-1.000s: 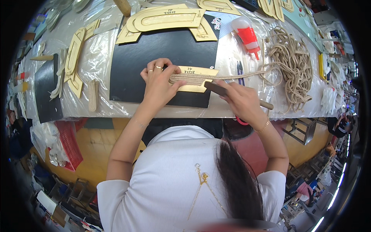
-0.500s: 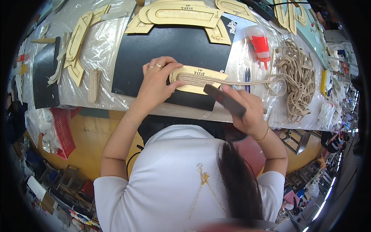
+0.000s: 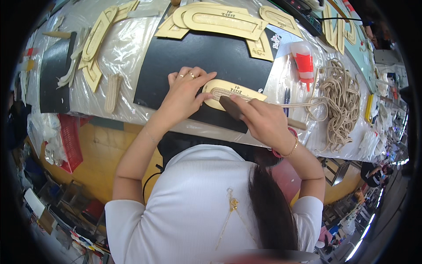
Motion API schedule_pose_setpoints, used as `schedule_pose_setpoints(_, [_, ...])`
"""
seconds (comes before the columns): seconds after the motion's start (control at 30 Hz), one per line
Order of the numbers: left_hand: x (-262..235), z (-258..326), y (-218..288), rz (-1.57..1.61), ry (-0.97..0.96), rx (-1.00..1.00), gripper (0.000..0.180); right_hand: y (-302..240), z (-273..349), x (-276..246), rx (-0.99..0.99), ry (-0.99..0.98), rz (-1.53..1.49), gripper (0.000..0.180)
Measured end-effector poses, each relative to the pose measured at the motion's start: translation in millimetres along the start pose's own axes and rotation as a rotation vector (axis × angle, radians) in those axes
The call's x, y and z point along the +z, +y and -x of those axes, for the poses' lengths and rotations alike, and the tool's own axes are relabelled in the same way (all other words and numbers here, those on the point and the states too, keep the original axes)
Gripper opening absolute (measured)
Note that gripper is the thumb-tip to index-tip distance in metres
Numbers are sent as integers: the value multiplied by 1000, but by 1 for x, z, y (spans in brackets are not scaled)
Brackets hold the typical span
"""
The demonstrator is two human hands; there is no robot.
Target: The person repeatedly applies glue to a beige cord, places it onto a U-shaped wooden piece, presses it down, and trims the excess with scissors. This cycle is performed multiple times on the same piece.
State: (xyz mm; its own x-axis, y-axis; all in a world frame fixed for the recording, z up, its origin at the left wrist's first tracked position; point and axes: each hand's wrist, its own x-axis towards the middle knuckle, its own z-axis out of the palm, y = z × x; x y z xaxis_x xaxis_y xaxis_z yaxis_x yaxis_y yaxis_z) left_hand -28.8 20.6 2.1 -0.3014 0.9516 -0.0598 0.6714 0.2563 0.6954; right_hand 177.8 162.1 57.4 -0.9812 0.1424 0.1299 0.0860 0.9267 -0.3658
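"What's in the right grip?"

"The right hand is clenched on a tool with a dark, blocky head; its wooden handle pokes out beyond the palm."

"And the left?"

"The left hand has thumb and forefinger spread about the rounded end of a pale template. I can't tell whether that grip presses on it."

"Where does the template lie?"

"On the near right part of a black mat, between the two hands. Beige cord sits on it in close rows, partly hidden by the tool's head, and a strand runs right to a loose heap of cord."

"What's farther out?"

"The mat is on a plastic-covered counter. Stacked pale templates overlap its far edge. A red-and-clear bottle lies to the right, near the heap, and a short cord bundle to the left."
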Motion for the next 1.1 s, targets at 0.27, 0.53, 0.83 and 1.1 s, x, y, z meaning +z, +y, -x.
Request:
schedule_pose_setpoints(0.27, [-5, -5, -11, 49, -47, 30, 38, -9, -13, 3, 25, -38, 16, 49])
schedule_pose_setpoints(0.53, [-5, -4, -13, 84, -76, -3, 36, -14, -25, 2, 48, -115, -18, 59])
schedule_pose_setpoints(0.83, [-6, -4, -15, 95, -59, 5, 41, -17, -31, 2, 118, -209, 111, 40])
schedule_pose_setpoints(1.1, [2, 0, -5, 70, 36, -23, 50, -14, -31, 11, 166, -81, 29, 41])
